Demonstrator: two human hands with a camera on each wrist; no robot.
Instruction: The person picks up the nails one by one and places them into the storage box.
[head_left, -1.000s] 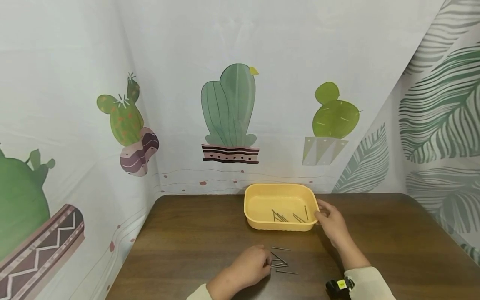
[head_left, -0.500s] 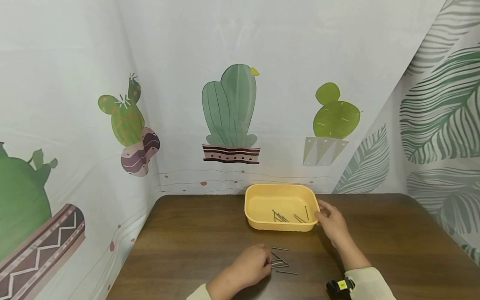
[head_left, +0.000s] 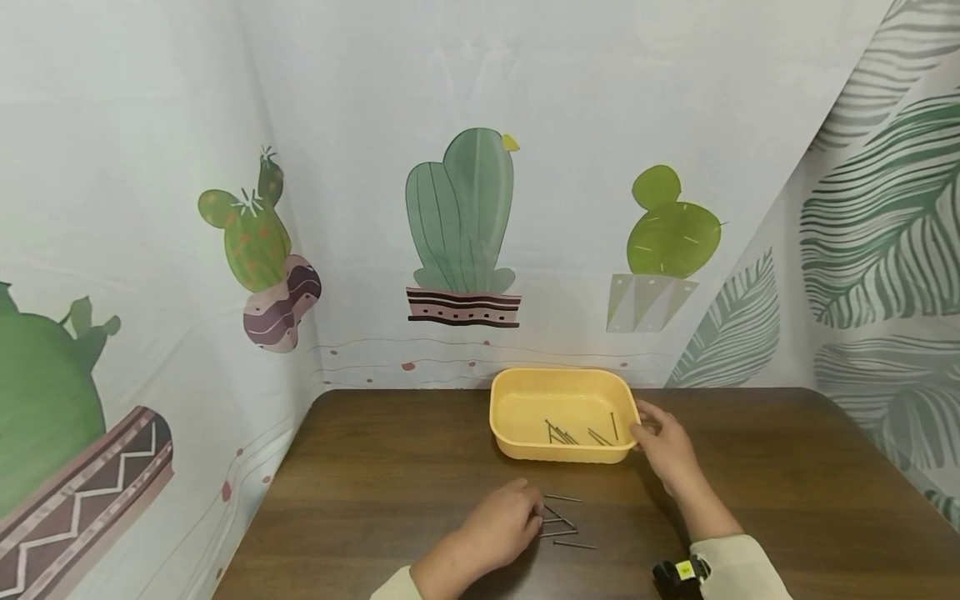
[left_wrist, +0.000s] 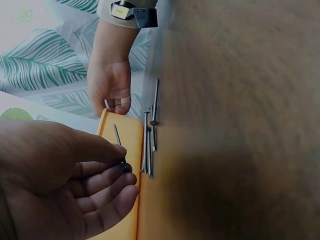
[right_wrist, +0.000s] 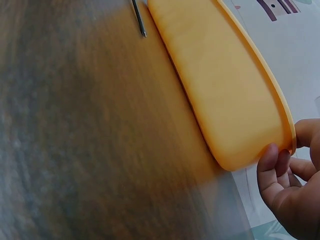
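Observation:
My left hand [head_left: 501, 523] is low over the table, left of a loose group of nails [head_left: 574, 546]. In the left wrist view its thumb and fingers pinch one nail [left_wrist: 117, 134], point upward in that view, with the head near the fingertips. My right hand [head_left: 666, 446] grips the right end of a yellow plastic tray [head_left: 566, 454] by its rim; the right wrist view shows fingers [right_wrist: 270, 160] against the tray's outer wall. Several nails [head_left: 598, 437] lie inside the tray.
The brown wooden table [head_left: 375, 467] reaches back to a wall cloth [head_left: 360, 250] printed with cacti and leaves. The tray stands near the table's far edge. A black device with a yellow label [head_left: 682, 570] is strapped at the right wrist.
My left hand has risen slightly away from the nails, pinching one of them. My right hand and the tray have stayed in place.

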